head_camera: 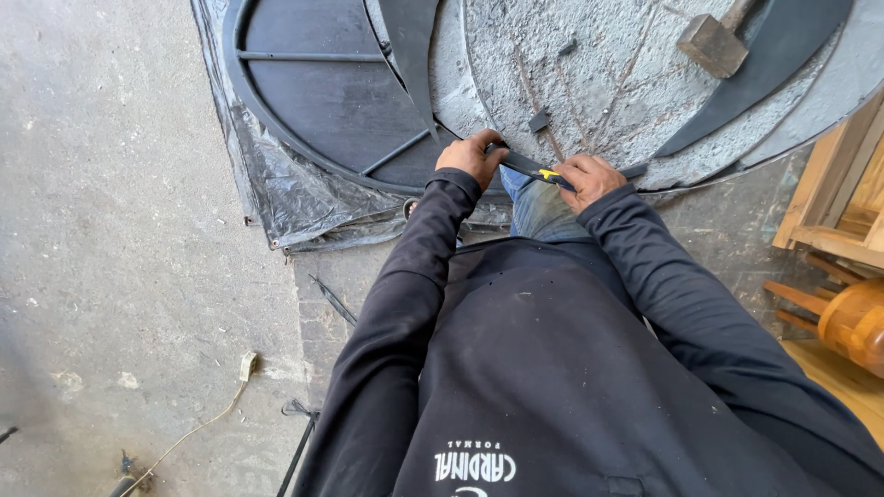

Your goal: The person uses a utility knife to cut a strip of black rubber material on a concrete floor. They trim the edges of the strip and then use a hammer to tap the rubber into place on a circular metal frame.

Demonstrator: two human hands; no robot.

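Grey concrete floor [120,230], worn and speckled, seen from above past a dark sweatshirt. At the top lies a round black metal frame [313,92] with crossbars, sitting on crumpled black plastic sheeting [285,198]. Beside it, overlapping the frame's right side, a rough grey concrete disc [599,83] with scored lines. Curved black strips rest on the disc, one long crescent [783,55] at upper right. A hammer [714,41] with a blocky head lies on the disc near the top edge. A small dark square piece [540,121] sits on the disc just above the hands.

Left hand [471,156]: fingers curled closed over one end of a narrow dark strip [527,166], at the lower rim where frame and disc meet. Right hand [589,179]: fingers wrapped shut around the other end of the same strip, next to a small yellow mark on it. The strip spans between the two hands, slanting down to the right, just over a knee in blue jeans [539,212].

Lower left: a loose pale cord [207,419] trails across the floor. Right edge: light wooden frames [833,202] and a rounded orange-brown wooden piece [856,322].
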